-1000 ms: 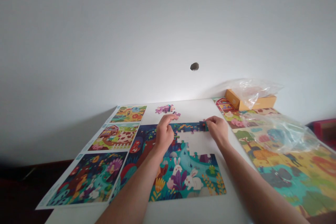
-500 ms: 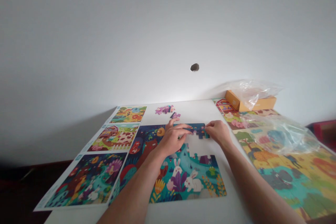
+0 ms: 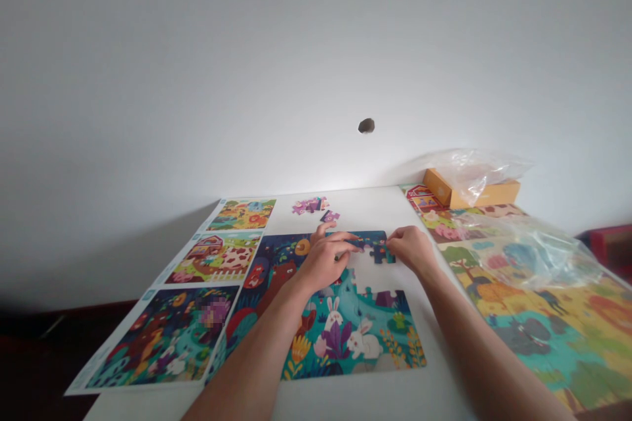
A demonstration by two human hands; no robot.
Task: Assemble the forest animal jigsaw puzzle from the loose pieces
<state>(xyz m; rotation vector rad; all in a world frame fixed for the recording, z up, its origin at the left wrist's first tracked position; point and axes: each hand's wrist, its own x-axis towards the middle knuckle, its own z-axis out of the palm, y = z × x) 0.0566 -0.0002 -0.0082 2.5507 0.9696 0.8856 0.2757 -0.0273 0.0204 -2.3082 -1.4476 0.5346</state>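
A jigsaw puzzle (image 3: 365, 316) of a dark forest scene with white rabbits lies partly assembled on the white table, with a gap at its right side. Resting on its upper middle is my left hand (image 3: 326, 258), fingers spread and touching pieces along the top. At the upper right edge of the gap, my right hand (image 3: 411, 247) pinches a dark blue puzzle piece (image 3: 385, 254) between thumb and fingertips. Loose purple pieces (image 3: 309, 205) sit behind the puzzle, and one separate piece (image 3: 330, 216) lies just beyond my left fingers.
At left, a sheet (image 3: 197, 260) carries three printed pictures, the lowest matching the forest scene. On the right lie other animal pictures (image 3: 543, 322), an orange box (image 3: 486, 195) and clear plastic bags (image 3: 538, 253). A white wall (image 3: 296, 79) with a hole rises behind the table.
The piece at my right fingertips has shifted very slightly, down and to the right. My left hand stays in the same place.
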